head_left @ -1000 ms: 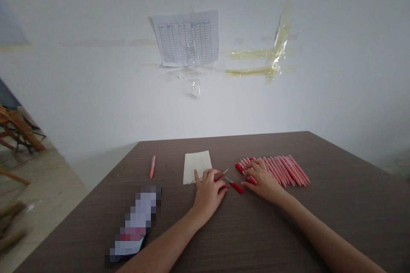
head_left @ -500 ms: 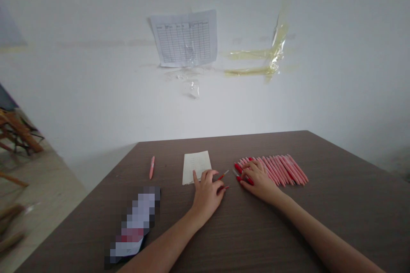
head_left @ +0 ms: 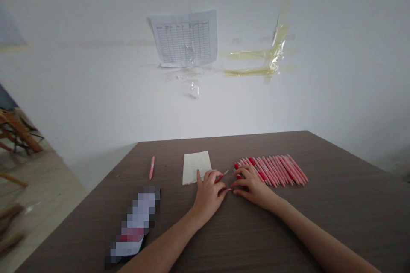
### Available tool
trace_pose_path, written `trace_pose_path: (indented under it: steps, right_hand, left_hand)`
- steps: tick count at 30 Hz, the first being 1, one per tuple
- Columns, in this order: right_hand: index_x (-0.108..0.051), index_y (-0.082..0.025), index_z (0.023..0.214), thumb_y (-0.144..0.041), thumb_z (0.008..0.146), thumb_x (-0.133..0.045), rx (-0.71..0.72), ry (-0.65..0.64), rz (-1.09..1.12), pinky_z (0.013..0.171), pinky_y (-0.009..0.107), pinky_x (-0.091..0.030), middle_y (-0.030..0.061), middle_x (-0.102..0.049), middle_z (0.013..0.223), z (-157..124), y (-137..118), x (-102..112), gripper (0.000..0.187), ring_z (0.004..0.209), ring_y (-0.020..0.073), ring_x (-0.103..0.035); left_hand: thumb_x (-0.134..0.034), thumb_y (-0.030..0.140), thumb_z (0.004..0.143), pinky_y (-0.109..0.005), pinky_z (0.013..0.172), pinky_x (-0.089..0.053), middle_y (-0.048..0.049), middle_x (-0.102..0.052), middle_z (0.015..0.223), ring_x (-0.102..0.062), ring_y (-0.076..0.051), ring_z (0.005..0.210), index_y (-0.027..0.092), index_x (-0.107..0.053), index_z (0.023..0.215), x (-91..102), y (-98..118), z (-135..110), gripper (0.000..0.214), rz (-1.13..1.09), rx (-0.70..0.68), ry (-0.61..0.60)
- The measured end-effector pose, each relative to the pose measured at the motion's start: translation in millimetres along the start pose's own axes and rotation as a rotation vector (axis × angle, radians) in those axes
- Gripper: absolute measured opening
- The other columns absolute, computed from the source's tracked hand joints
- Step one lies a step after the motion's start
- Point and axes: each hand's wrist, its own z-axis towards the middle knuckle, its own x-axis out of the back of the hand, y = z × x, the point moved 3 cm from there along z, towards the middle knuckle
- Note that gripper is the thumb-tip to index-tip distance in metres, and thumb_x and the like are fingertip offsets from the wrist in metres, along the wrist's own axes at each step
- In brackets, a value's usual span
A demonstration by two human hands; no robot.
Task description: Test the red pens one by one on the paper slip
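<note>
My left hand rests on the brown table with its fingers curled round thin red pen refills; one tip sticks out to the upper right, another to the right. My right hand lies flat just to the right, fingers apart, with its fingertips at the end of the lower refill. Behind the right hand, several pink and red pens lie side by side in a row. A small slip of paper lies just beyond my left hand.
A single pink pen lies apart at the left of the table. A blurred-out flat object sits near the front left edge. A printed sheet and tape strips hang on the white wall. Wooden furniture stands far left.
My right hand set a red pen into the row, then slid left until its fingertips met my left hand. The left hand has barely moved.
</note>
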Motion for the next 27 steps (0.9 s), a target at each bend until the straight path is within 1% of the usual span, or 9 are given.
trace_pose_path:
  steps: [4, 10, 16, 20, 23, 27]
  right_hand:
    - [-0.074, -0.028, 0.089, -0.030, 0.083, -0.066, -0.014, 0.009, 0.018, 0.106, 0.046, -0.033, 0.0065, -0.057, 0.115, -0.2, 1.6, -1.4, 0.010, 0.122, 0.0283, -0.040]
    - [-0.073, -0.025, 0.083, -0.029, 0.083, -0.067, -0.021, 0.028, 0.065, 0.105, 0.045, -0.033, 0.0066, -0.058, 0.113, -0.3, 3.3, -2.8, 0.007, 0.121, 0.0271, -0.041]
    - [-0.070, -0.023, 0.077, -0.029, 0.082, -0.065, -0.051, 0.073, 0.093, 0.104, 0.046, -0.034, 0.0067, -0.057, 0.111, -0.8, 14.4, -2.3, 0.009, 0.118, 0.0261, -0.043]
    - [-0.069, -0.022, 0.076, -0.027, 0.081, -0.065, -0.089, 0.102, 0.065, 0.102, 0.047, -0.035, 0.0069, -0.058, 0.109, -1.5, 24.7, -1.9, 0.008, 0.115, 0.0257, -0.044]
    - [-0.069, -0.022, 0.076, -0.027, 0.081, -0.066, -0.114, 0.104, 0.030, 0.101, 0.047, -0.035, 0.0072, -0.058, 0.107, -1.5, 26.7, -1.5, 0.008, 0.113, 0.0258, -0.044]
    - [-0.069, -0.022, 0.076, -0.028, 0.080, -0.066, -0.137, 0.074, 0.007, 0.101, 0.046, -0.035, 0.0072, -0.058, 0.108, -1.4, 22.8, -1.5, 0.008, 0.114, 0.0262, -0.043]
  left_hand:
    - [-0.065, 0.028, 0.083, -0.067, 0.112, -0.002, 0.0001, -0.060, 0.117, -0.046, -0.023, 0.121, 0.027, -0.068, 0.082, 1.2, 1.0, 0.0, 0.003, -0.021, -0.023, -0.008]
    - [-0.066, 0.027, 0.082, -0.067, 0.112, -0.002, 0.0016, -0.061, 0.116, -0.046, -0.022, 0.122, 0.027, -0.068, 0.083, 2.0, 2.2, 0.4, 0.002, -0.038, -0.030, -0.009]
    - [-0.067, 0.024, 0.081, -0.068, 0.112, -0.005, 0.0003, -0.062, 0.115, -0.047, -0.024, 0.122, 0.027, -0.068, 0.083, 1.7, 0.8, 0.8, 0.004, -0.034, 0.029, 0.017]
    - [-0.068, 0.022, 0.079, -0.069, 0.111, -0.006, -0.0002, -0.062, 0.114, -0.048, -0.024, 0.121, 0.027, -0.069, 0.082, 2.2, -0.3, 0.7, 0.006, -0.017, 0.067, 0.039]
    - [-0.069, 0.021, 0.079, -0.069, 0.111, -0.006, -0.0003, -0.061, 0.115, -0.048, -0.024, 0.121, 0.027, -0.069, 0.082, 2.3, -0.2, 0.5, 0.006, -0.018, 0.068, 0.022]
    - [-0.070, 0.024, 0.079, -0.069, 0.110, -0.005, -0.0007, -0.060, 0.117, -0.047, -0.024, 0.121, 0.028, -0.070, 0.081, 3.2, 0.9, 0.7, 0.005, -0.013, 0.058, -0.021]
